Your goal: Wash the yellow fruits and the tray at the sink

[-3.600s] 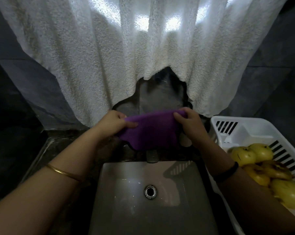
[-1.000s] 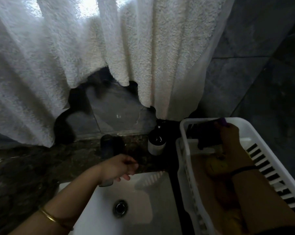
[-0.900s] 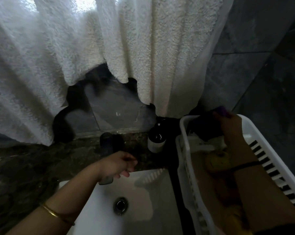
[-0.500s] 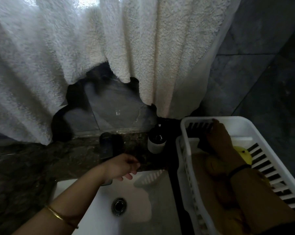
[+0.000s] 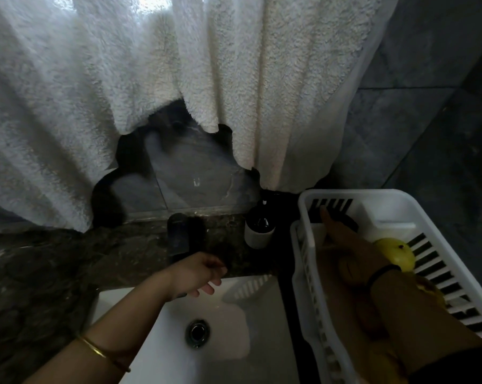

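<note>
The white slotted tray (image 5: 359, 194) stands on the right beside the sink (image 5: 156, 350). Yellow fruits lie in it: one bright (image 5: 396, 254) by the right wall, another (image 5: 431, 296) past my forearm, and more in my arm's shadow. My right hand (image 5: 345, 242) lies low in the tray's far end, one finger straight towards the far wall. A dark cloth (image 5: 351, 223) shows just beyond it; any grip on it is hidden. My left hand (image 5: 197, 275) hovers over the sink's far edge under the faucet (image 5: 179, 236), fingers loosely curled and holding nothing.
A big white towel (image 5: 179, 65) hangs over the back wall. A dark bottle (image 5: 259, 230) stands between faucet and tray. Dark marble counter (image 5: 40, 273) runs left of the sink. The drain (image 5: 197, 329) sits mid-basin. Dark tiled wall is on the right.
Both hands held a purple cloth over the sink earlier. My right hand has since carried it into the tray and sunk to its far end, uncovering a yellow fruit. My left hand barely moved.
</note>
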`<state>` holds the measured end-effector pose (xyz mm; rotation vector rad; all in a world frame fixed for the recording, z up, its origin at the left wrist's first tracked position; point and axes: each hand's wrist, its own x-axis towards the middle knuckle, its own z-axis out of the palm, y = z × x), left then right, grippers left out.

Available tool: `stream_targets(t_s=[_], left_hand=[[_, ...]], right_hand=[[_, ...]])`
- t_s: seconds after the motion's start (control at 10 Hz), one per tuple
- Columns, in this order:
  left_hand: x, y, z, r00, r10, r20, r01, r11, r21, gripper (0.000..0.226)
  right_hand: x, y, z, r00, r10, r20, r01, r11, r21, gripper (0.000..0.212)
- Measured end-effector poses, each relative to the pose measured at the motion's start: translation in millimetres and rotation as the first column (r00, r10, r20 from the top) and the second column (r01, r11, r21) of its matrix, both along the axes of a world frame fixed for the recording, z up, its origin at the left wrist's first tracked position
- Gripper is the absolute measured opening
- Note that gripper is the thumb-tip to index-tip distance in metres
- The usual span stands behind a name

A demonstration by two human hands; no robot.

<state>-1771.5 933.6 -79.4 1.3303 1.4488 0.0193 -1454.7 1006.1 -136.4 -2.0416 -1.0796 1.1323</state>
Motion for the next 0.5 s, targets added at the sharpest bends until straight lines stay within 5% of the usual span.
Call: stream_targets(t_s=[0.2,0.3,0.5], left_hand=[[-4,-6,4,1.0,0.018,0.006,-0.018,1.0,-0.006,0.037],[-10,-9,4,1.0,0.026,0.006,-0.026,1.0,-0.005,0.036],[-20,-19,2,0.999,0.03,-0.01,-0.031,1.0,-0.006,0.032]], right_hand=[[-3,0,1,0.996,-0.057,-0.073,0.057,0.998,-0.002,0.087],[-1,-2,12,0.996,-0.023,0.084,0.02,0.999,0.038,0.054],[-2,-17,34,0.937,0.04,0.346,-0.081,0.991,0.106,0.033]])
